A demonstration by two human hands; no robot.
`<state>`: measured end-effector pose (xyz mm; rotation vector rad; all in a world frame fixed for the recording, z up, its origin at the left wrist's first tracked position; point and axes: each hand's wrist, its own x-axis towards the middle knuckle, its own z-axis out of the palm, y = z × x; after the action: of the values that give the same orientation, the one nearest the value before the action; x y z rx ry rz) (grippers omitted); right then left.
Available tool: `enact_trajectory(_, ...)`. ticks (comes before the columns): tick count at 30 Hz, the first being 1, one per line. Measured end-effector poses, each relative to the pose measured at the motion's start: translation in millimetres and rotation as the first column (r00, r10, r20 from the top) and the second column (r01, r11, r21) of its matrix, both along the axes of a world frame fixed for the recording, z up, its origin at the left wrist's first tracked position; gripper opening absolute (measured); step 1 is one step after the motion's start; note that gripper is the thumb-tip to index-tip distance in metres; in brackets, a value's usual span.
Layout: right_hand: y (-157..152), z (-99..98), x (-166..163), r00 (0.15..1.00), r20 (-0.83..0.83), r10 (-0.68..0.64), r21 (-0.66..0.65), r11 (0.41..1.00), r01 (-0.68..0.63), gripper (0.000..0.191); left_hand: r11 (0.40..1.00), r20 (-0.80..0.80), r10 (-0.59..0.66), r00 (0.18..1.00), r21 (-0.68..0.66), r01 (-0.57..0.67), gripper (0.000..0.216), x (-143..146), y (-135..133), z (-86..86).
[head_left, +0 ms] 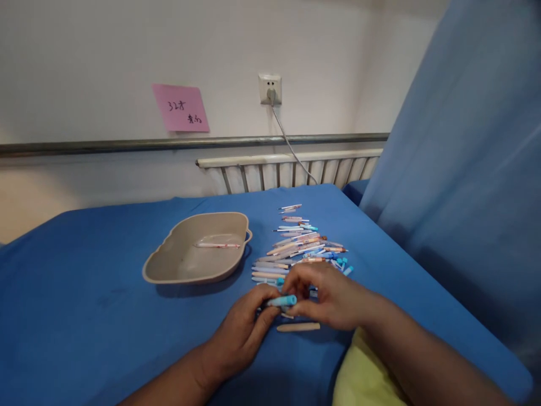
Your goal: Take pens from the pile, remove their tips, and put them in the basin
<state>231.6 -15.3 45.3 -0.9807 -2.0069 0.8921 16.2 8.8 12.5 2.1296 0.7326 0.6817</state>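
1. Blue-covered desk (84, 316) against a white wall; radiator (291, 172) behind it, pink note (181, 107) and socket (270, 89) above, cable (291, 149) hanging down from the socket.
2. Large blue fabric (465, 169) fills the right side and is cut off by the frame; can't tell what it is.
3. Left hand (240, 332): fingers closed on the dark end of a blue-capped pen (282, 301), held just above the desk at front centre.
4. Right hand (333, 299): fingers curled shut on the cap end of the same pen; the exact contact is hidden behind the knuckles.
5. Beige barrel (298, 327) lies flat on the desk just under both hands.
6. Pen pile (298, 248) is just beyond the hands; the near edge is covered by the right hand, and the count is unreadable.
7. Beige tray (236, 223) sits left of the pile, with one pen inside (217, 245).
8. Yellow cloth (363, 378) at the bottom edge is partly under the right forearm.
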Motion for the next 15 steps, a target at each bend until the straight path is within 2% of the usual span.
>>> enact_trajectory(3, 11.2, -3.4, 20.6, 0.998, -0.029, -0.058, -0.195, 0.98, 0.051, 0.009, 0.992, 0.058, 0.106, 0.993, -0.08, -0.101, 0.014, 1.5, 1.6, 0.6)
enact_trajectory(6, 19.8, -12.2, 32.3, 0.999, 0.041, -0.017, -0.303, 0.953, 0.028, 0.003, 0.957, 0.118, 0.219, 0.969, -0.222, -0.189, 0.017, 3.9, 5.4, -0.3)
enact_trajectory(8, 21.6, -17.6, 31.4, 0.986, 0.163, 0.013, -0.264, 0.964, 0.031, 0.002, 0.93, 0.145, 0.27, 0.952, -0.295, -0.219, 0.02, 5.6, 8.5, -0.6)
enact_trajectory(12, 20.4, -24.2, 20.8, 0.902, 0.431, 0.002, -0.048, 0.999, 0.02, 0.01, 0.899, 0.194, 0.319, 0.928, -0.373, -0.231, 0.024, 8.1, 13.2, 0.4)
enact_trajectory(15, 20.0, -27.8, 15.0, 0.842, 0.539, 0.003, -0.016, 1.0, 0.007, 0.013, 0.882, 0.209, 0.338, 0.918, -0.411, -0.231, 0.026, 8.1, 15.3, -0.5)
